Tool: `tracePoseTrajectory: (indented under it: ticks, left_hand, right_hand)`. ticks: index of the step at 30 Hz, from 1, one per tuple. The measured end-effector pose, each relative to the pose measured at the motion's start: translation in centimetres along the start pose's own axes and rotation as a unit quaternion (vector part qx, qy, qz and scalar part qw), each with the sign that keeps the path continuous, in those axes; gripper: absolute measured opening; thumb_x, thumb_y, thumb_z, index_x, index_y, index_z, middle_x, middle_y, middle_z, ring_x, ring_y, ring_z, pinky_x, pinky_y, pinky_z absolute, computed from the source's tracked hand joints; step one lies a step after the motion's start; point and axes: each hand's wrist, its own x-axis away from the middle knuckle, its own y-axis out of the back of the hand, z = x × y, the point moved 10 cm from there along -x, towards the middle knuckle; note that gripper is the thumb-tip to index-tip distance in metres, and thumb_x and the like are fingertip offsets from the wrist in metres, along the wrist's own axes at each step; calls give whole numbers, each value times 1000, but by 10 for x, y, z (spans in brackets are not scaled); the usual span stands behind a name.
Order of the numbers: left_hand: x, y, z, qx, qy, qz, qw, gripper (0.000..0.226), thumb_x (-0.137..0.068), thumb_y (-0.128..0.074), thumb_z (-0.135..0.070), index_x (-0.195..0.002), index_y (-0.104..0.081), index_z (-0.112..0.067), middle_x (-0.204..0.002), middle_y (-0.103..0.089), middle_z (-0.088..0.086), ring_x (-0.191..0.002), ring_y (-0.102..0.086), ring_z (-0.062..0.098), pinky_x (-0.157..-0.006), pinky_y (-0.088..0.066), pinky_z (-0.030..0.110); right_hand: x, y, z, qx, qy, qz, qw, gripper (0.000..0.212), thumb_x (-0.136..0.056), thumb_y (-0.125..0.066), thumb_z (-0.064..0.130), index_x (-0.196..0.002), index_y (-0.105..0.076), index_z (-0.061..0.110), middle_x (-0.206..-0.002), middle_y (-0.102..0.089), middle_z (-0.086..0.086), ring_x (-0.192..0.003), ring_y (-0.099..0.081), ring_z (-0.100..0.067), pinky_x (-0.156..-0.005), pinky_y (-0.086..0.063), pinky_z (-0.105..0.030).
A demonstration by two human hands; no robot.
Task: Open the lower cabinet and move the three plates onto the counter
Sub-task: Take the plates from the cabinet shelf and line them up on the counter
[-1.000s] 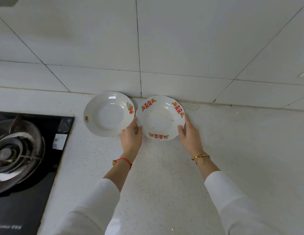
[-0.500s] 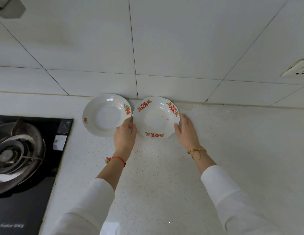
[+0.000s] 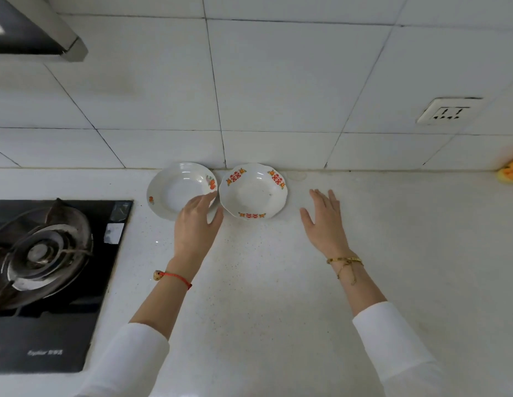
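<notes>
Red double-happiness characters ring the right plate; stove logo illegible.

Left hand covered the fruit-print plate's near-right rim. Gas stove and range hood ran off the left edge; orange object clipped at right, unidentifiable.

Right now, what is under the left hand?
Under the left hand lies the near right rim of the round fruit-patterned plate and bare counter. The covered part of the rim cannot be seen, nor whether the fingers touch it.
</notes>
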Motion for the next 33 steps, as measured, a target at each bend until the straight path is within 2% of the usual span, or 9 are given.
tracePoseTrajectory:
  ticks: [4, 8, 15, 19, 25, 29, 33]
  left_hand:
    - [27, 17, -21, 11, -24, -11, 1000, 36, -90, -63, -22, -124, -63, -11, -122, -66, 8, -117, -59, 26, -94, -52, 43]
    - [55, 28, -43, 22, -46, -15, 999, 38, -90, -64, -22, -126, -62, -12, -127, -64, 7, -122, -56, 25, -102, -47, 42]
    - [127, 47, -89, 32, -61, -34, 997, 38, -88, -65, -21, -126, -62, -13, -127, -64, 6, -122, -55, 24, -103, -46, 43]
    - [180, 54, -115, 30, -61, -37, 997, 38, -89, -65, -22, -126, -62, -13, -126, -65, 4, -122, -54, 21, -104, -43, 35]
    - [261, 65, -144, 27, -63, -56, 996, 37, -90, -64, -20, -126, -62, -12, -126, -65, 4, -122, -55, 23, -104, -44, 37]
    - [311, 72, -155, 30, -53, -66, 996, 35, -90, -63, -18, -125, -62, -11, -124, -65, 3, -120, -55, 22, -103, -42, 30]
    - [350, 77, -159, 33, -36, -63, 997, 35, -92, -61, -20, -126, -61, -13, -123, -65, 1, -121, -55, 20, -103, -43, 34]
  right_hand:
    - [37, 28, 0, -11, 22, -26, 999, 52, -100, -44, 28, -147, -32, 9, -153, -35, -9, -148, -12, -27, -122, -9, -45]
    - [73, 55, -4, -11, 43, -47, 998, 52, -99, -46, 27, -146, -34, 10, -152, -37, -6, -148, -12, -25, -123, -4, -43]
    - [147, 96, -18, -12, 71, -74, 995, 51, -99, -47, 27, -146, -35, 11, -151, -39, -4, -149, -13, -24, -123, -3, -42]
    - [191, 114, -33, -7, 85, -70, 994, 51, -99, -47, 27, -146, -35, 11, -150, -39, -4, -149, -13, -23, -123, -2, -40]
    - [260, 135, -52, -11, 108, -56, 992, 51, -99, -46, 28, -146, -34, 12, -151, -38, -4, -148, -13, -23, -123, -2, -40]
    - [302, 141, -64, -19, 116, -40, 992, 51, -100, -45, 29, -147, -33, 13, -152, -37, -3, -148, -12, -22, -123, -4, -41]
    - [338, 142, -76, -28, 107, -27, 994, 52, -100, -45, 29, -148, -32, 14, -152, -36, -3, -148, -11, -21, -123, -4, -41]
